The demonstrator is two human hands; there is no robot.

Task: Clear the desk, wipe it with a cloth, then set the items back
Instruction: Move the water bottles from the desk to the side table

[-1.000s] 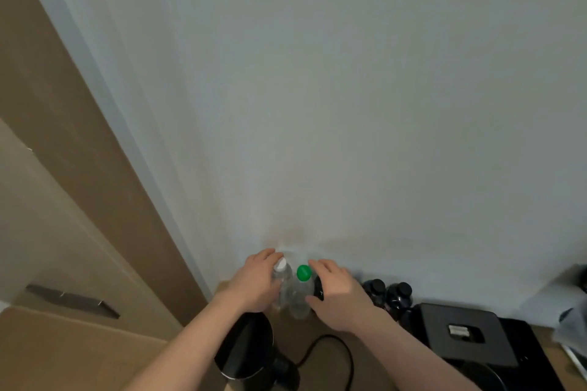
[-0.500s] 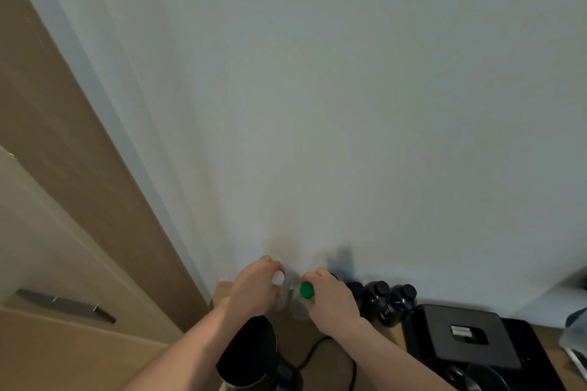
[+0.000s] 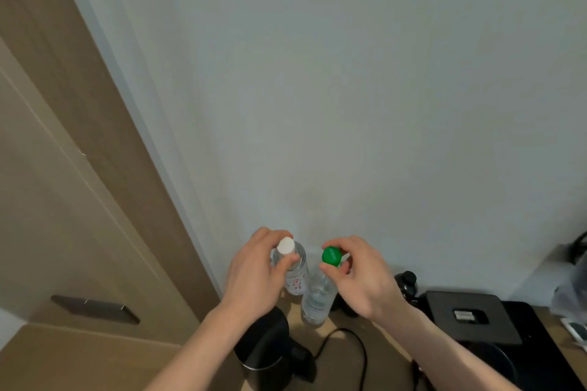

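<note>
Two clear plastic bottles are held up near the back wall above the wooden desk [image 3: 330, 332]. My left hand [image 3: 254, 276] grips the neck of the white-capped bottle [image 3: 293, 276], which has a small red print on its side. My right hand [image 3: 362, 276] pinches the top of the green-capped bottle [image 3: 317, 295] just below its cap. The bottles hang side by side, close together, tilted a little toward each other at the bottom.
A black kettle [image 3: 270, 349] with a black cable [image 3: 355, 349] stands below my left forearm. A black bottle [image 3: 406, 282] stands by the wall. To the right is a black box [image 3: 467, 317] on a black mat [image 3: 540, 346]. A brown wardrobe [image 3: 63, 200] fills the left.
Both hands have risen from the desk with the bottles, coming nearer to the camera. The bottles have parted slightly.
</note>
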